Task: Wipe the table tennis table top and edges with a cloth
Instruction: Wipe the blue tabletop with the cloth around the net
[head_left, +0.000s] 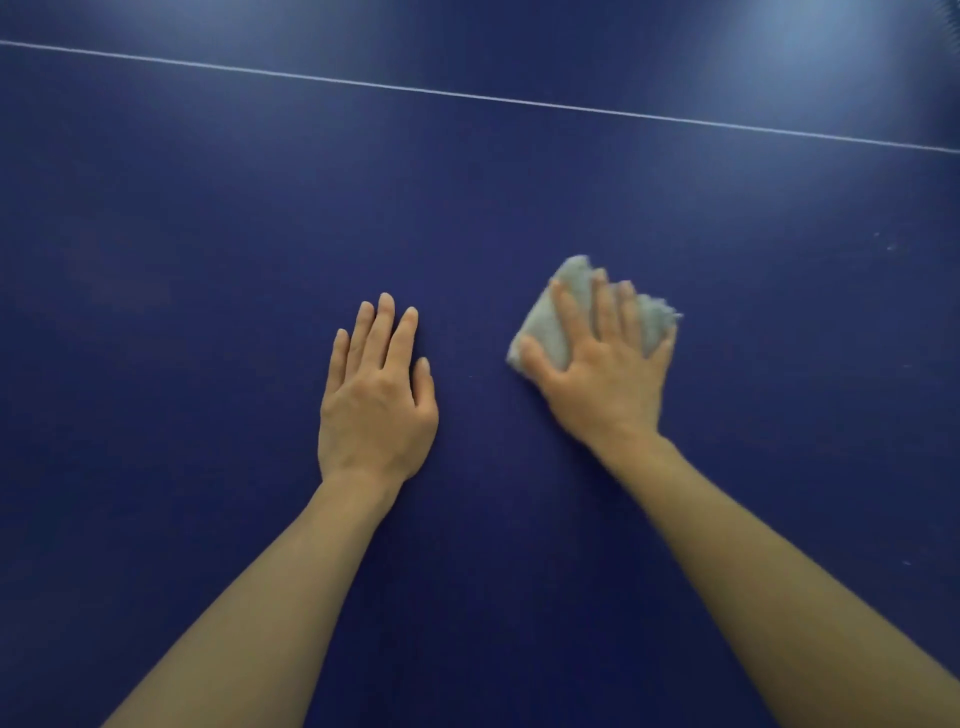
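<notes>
The dark blue table tennis table top (208, 234) fills the whole view. A folded pale grey cloth (550, 327) lies on it right of centre. My right hand (605, 364) presses flat on the cloth with its fingers spread and straight; the hand and cloth look slightly blurred. Left of it, my left hand (376, 395) rests palm down on the bare table surface, fingers straight and together, holding nothing.
A thin white line (467, 96) crosses the table top from upper left to right, beyond both hands. Light glare shows at the top right corner. A few small pale specks dot the surface at the right. No table edge is in view.
</notes>
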